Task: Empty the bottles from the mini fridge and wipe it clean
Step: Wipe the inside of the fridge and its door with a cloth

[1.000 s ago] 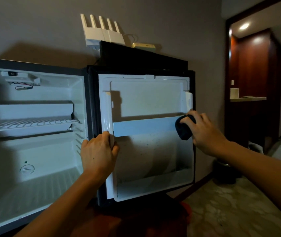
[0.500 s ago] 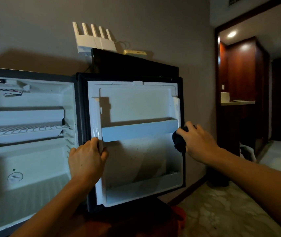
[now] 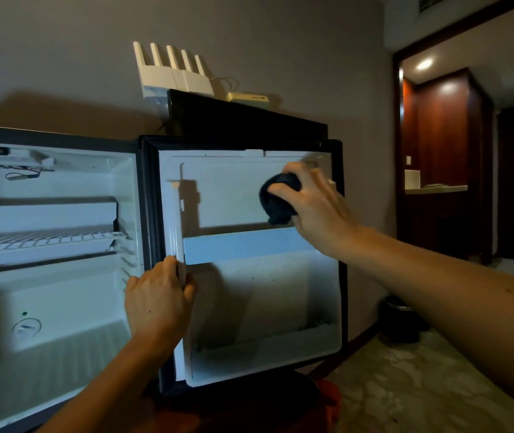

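On the open fridge door (image 3: 249, 195), upper panel, the right hand (image 3: 315, 204) clenches a dark cloth (image 3: 277, 198) against the plastic; the left hand (image 3: 158, 301) grips the door's inner edge beside the empty fridge (image 3: 49, 276).

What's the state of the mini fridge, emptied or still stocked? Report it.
Emptied, as far as is visible: the wire shelf, the cabinet floor and both door shelves hold no bottles.
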The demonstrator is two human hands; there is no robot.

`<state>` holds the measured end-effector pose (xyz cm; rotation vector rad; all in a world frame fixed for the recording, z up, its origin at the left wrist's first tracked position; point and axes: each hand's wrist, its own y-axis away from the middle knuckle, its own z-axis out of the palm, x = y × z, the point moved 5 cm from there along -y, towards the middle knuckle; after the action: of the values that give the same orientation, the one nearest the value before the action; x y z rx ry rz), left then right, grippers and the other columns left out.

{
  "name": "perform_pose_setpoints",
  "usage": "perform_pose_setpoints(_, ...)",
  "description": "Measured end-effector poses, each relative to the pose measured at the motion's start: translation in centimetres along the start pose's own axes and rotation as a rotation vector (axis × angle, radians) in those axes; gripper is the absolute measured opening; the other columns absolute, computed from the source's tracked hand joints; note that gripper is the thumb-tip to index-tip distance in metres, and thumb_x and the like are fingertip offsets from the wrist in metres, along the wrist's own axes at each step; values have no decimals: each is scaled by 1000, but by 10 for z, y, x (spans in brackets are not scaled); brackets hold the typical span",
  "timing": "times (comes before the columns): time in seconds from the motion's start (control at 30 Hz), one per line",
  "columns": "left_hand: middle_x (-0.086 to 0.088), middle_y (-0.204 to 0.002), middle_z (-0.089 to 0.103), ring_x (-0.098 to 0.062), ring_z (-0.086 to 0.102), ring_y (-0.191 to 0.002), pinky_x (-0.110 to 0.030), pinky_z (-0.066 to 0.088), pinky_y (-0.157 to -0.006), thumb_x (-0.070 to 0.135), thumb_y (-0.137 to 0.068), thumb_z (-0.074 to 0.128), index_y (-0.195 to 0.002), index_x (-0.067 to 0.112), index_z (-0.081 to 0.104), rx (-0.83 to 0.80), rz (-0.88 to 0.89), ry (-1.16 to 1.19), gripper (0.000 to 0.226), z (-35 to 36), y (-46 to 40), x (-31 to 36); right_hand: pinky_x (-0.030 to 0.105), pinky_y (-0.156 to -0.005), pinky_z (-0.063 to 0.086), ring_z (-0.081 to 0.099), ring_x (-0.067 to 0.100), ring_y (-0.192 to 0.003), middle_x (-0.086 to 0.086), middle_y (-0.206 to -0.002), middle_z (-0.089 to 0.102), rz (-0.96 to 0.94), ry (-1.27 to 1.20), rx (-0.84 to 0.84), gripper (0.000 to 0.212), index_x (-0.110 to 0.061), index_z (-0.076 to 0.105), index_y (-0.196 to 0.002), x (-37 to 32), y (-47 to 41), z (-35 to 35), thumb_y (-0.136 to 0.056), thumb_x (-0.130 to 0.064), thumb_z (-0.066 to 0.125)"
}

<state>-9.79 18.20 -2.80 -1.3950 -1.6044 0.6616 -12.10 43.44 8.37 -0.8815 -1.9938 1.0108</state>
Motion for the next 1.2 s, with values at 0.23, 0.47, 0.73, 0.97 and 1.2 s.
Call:
perform_pose_setpoints(0.23, 7, -66, 47, -11, 46, -59, -30, 35, -73, 36, -88, 61, -79, 27, 42, -13, 26, -13, 23, 2, -1, -6, 47, -87, 51, 40, 37, -120, 12, -141, 35, -277, 71, -163, 57, -18, 58, -127, -36, -56, 35, -77, 5, 73)
perform_pose_setpoints(0.47, 9, -64, 43, -10, 42, -57, -30, 32, -70, 35, -86, 62, -76, 28, 40, -9, 58, 9, 25, 2, -1, -6, 41, -90, 49, 40, 30, -121, 7, -144, 39, -476, 192, -286, 52, -18, 66, -124, -6, -35, 30, -80, 10, 65)
perform_pose_setpoints(0.73, 7, -65, 45, -11, 44, -58, -30, 33, -72, 36, -89, 58, -79, 26, 42, -25, 48, 4, 21, -1, -1, -3, 47, -94, 47, 39, 31, -123, 4, -143, 36, -492, 368, -375, 41, -21, 68, -118, 13, -12, 23, -82, -2, 67)
perform_pose_setpoints(0.97, 7, -65, 45, -10, 44, -57, -30, 33, -71, 36, -88, 61, -80, 26, 42, -35, 38, -55, 22, -4, 0, -1, 49, -90, 45, 43, 41, -118, 14, -139, 40, -348, 699, -283, 24, -13, 70, -106, 27, -7, 13, -83, -12, 67)
perform_pose_setpoints(1.2, 5, -64, 46, -12, 44, -54, -32, 36, -71, 33, -91, 56, -82, 23, 43, -30, 3, -76, 19, -5, 3, -1, 52, -88, 50, 40, 41, -113, 16, -140, 35, 71, 234, -127, 61, -12, 55, -127, 35, 6, 0, -70, 5, 73)
